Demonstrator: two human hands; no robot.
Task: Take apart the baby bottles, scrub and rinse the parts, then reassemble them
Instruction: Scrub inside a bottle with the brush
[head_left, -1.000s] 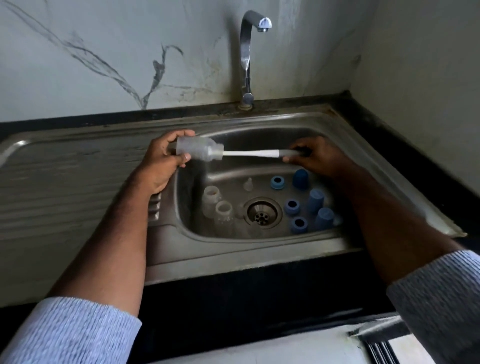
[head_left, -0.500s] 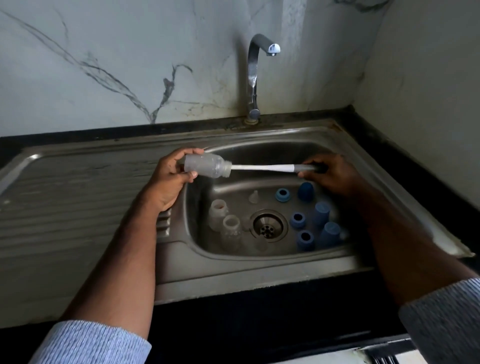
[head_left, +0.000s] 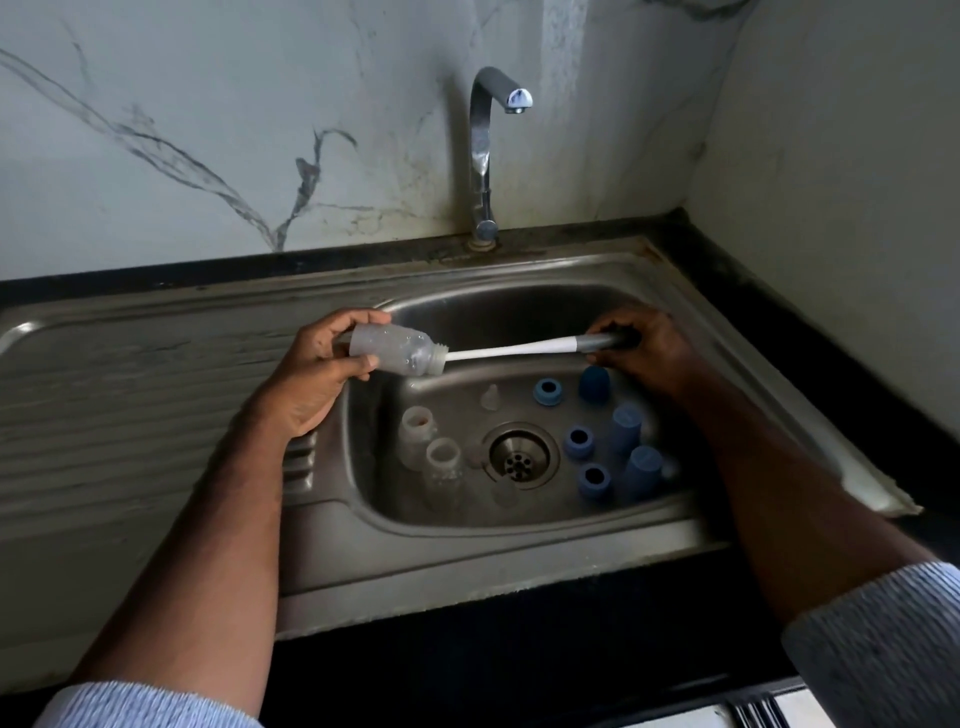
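- To the left of my left hand (head_left: 317, 371) I note the ribbed draining board (head_left: 130, 395) of the steel sink (head_left: 519, 525), flat and open up to its raised rim; the basin edge runs directly under that hand's knuckles.
- My left hand grips the clear bottle (head_left: 397, 352) by its base end, thumb above and fingers curled beneath. The bottle lies nearly level, mouth pointing right, held over the basin's left side.
- The white shaft of the bottle brush (head_left: 511, 351) enters the bottle mouth just right of my left fingertips and spans the open air over the basin to the other hand.
- Below the shaft, on the basin floor: two clear bottles (head_left: 431, 452) upright left of the drain (head_left: 519, 460), a clear teat (head_left: 490, 397), then blue rings and caps (head_left: 613, 441) right of the drain.
- My right hand (head_left: 649, 345) is closed round the brush's grey handle, fingers wrapped over it, just above the nearest blue cap.
- Right of that hand the sink rim meets the dark counter (head_left: 810, 364) and the side wall; the tap (head_left: 485, 156) stands behind, well apart from both hands.
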